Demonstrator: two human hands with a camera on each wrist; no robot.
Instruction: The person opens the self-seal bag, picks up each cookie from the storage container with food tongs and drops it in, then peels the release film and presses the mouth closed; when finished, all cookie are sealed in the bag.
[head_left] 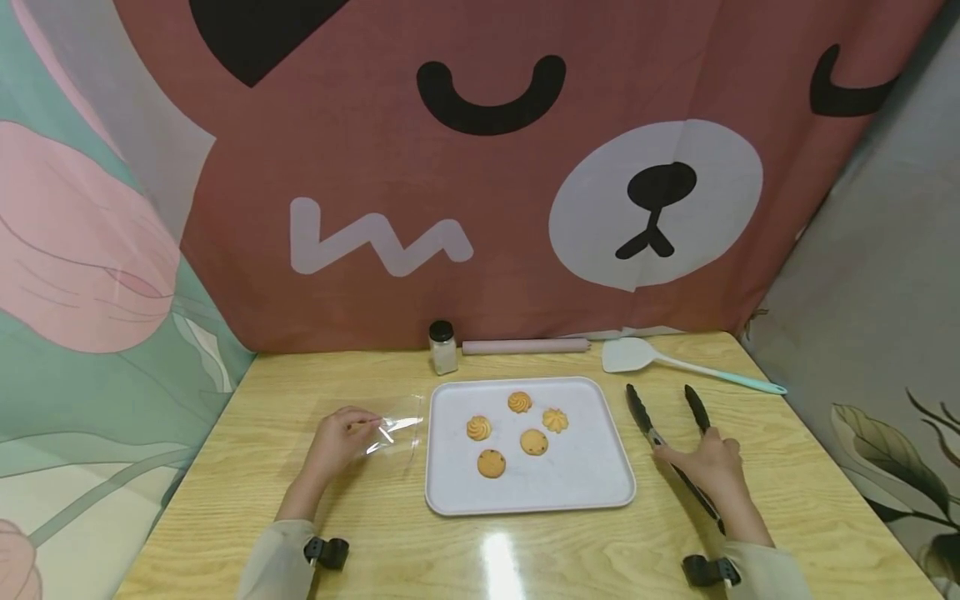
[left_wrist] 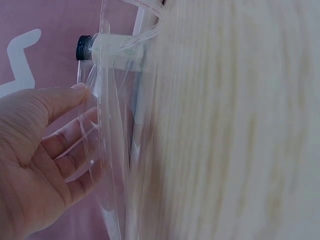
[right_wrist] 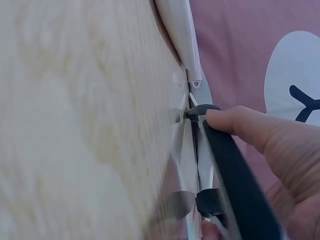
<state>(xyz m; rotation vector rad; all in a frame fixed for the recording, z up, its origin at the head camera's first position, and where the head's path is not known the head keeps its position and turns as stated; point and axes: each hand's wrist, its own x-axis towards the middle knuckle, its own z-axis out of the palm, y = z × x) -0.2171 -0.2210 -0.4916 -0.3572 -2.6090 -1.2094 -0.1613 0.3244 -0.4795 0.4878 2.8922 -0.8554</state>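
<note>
At the left of the tray, my left hand [head_left: 341, 437] pinches the edge of a clear plastic bag [head_left: 396, 431]. The left wrist view shows the thumb and fingers at the edge of the bag [left_wrist: 117, 135], which stands up off the table. On the right, my right hand [head_left: 712, 471] holds black-handled tongs [head_left: 639, 408], whose two arms are spread apart. In the right wrist view the thumb presses along one black handle [right_wrist: 240, 185]. Several cookies [head_left: 491, 463] lie spaced out on the white tray [head_left: 532, 500] between the hands, some swirled and some round with dark bits.
Behind the tray stand a small jar [head_left: 444, 354] with a black lid and a pale pink rolling pin [head_left: 525, 346]. A white spatula [head_left: 630, 355] with a mint handle end lies at the back right. A printed cloth [head_left: 360, 150] hangs along the table's back edge.
</note>
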